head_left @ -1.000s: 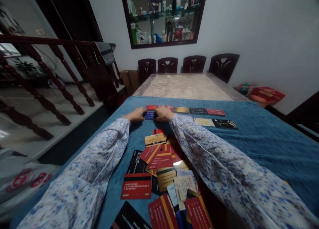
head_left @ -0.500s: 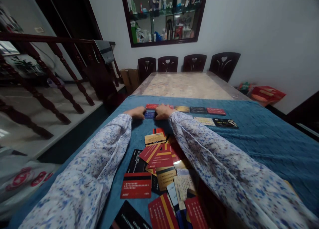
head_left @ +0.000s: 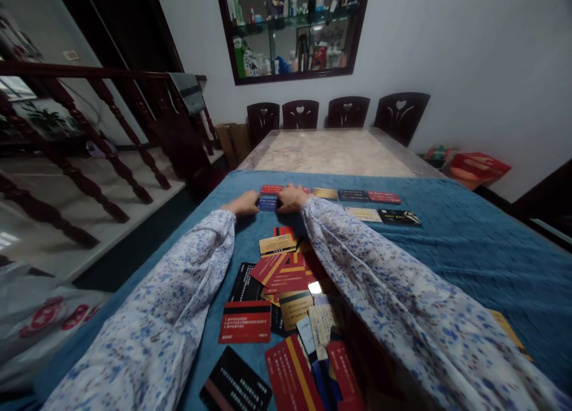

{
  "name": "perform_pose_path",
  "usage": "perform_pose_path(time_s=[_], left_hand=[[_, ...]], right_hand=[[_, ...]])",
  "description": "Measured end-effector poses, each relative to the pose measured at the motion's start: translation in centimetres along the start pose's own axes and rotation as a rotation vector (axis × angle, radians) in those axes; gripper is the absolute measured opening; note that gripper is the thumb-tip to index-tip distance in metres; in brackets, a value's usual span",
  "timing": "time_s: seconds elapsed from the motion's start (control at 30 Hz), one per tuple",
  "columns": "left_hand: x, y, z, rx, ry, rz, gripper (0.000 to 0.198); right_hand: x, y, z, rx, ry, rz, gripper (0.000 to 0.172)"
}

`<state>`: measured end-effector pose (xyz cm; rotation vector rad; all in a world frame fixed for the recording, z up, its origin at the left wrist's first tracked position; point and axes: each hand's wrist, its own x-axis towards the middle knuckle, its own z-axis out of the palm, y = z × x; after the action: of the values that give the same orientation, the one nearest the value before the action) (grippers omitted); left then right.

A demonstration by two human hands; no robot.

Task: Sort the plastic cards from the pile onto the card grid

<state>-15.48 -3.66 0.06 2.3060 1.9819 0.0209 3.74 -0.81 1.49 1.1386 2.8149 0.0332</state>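
Observation:
A blue card (head_left: 267, 204) lies on the blue cloth (head_left: 210, 232) just below a red card (head_left: 271, 189) at the left end of a row. My left hand (head_left: 243, 204) grips its left edge, and my right hand (head_left: 291, 198) has its fingers on the right edge. Along the row, partly behind my right hand, come a gold card (head_left: 325, 193), a black card (head_left: 353, 195) and another red card (head_left: 384, 198). Below these lie a cream card (head_left: 363, 214) and a black-and-white patterned card (head_left: 399, 217).
Between my forearms a loose, overlapping heap of cards (head_left: 286, 274) covers the cloth. A yellow card (head_left: 509, 332) lies partly behind my right sleeve. The bare tabletop (head_left: 326, 152) runs back to several chairs (head_left: 300, 114). A railing (head_left: 89, 101) stands left, a red bag (head_left: 478, 170) right.
Both hands stay at the blue card with almost no movement. The view has shifted slightly, bringing more of the yellow card at the right into sight.

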Motion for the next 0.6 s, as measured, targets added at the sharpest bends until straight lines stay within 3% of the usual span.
perform_pose_path(time_s=[0.2,0.6], left_hand=[[-1.9,0.5,0.5,0.083,0.088,-0.069,0.042],[-7.8,2.2,0.7,0.066,0.131,-0.064,0.043]], right_hand=[[-0.9,0.3,0.1,-0.036,0.095,-0.024,0.049],[-6.1,0.1,0.2,-0.026,0.204,-0.183,0.034]])
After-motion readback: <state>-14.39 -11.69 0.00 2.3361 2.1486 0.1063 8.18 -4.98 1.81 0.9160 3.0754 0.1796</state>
